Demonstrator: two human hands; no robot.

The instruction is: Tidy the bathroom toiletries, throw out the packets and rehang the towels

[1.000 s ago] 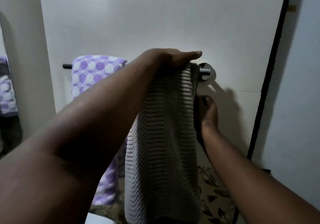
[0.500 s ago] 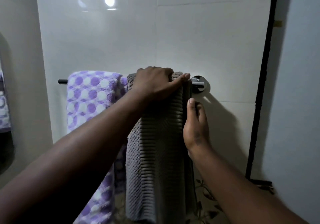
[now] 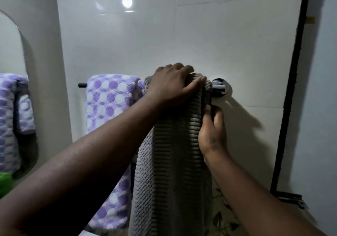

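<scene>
A grey ribbed towel (image 3: 171, 171) hangs folded over the chrome towel rail (image 3: 218, 88) on the white tiled wall. My left hand (image 3: 173, 84) lies on top of the towel where it bends over the rail, fingers curled down on it. My right hand (image 3: 212, 131) pinches the towel's right edge a little below the rail. A purple and white dotted towel (image 3: 109, 104) hangs on the same rail to the left, touching the grey one.
A mirror (image 3: 12, 89) on the left wall reflects the dotted towel. Something green (image 3: 4, 181) shows at the mirror's lower edge. A black door frame (image 3: 291, 97) runs down the right side. Leaf-patterned tiles (image 3: 224, 221) lie below the towels.
My right hand came out from behind the towel onto its right edge and now pinches it. My left hand stays on top of the rail. The view has tilted upward.
</scene>
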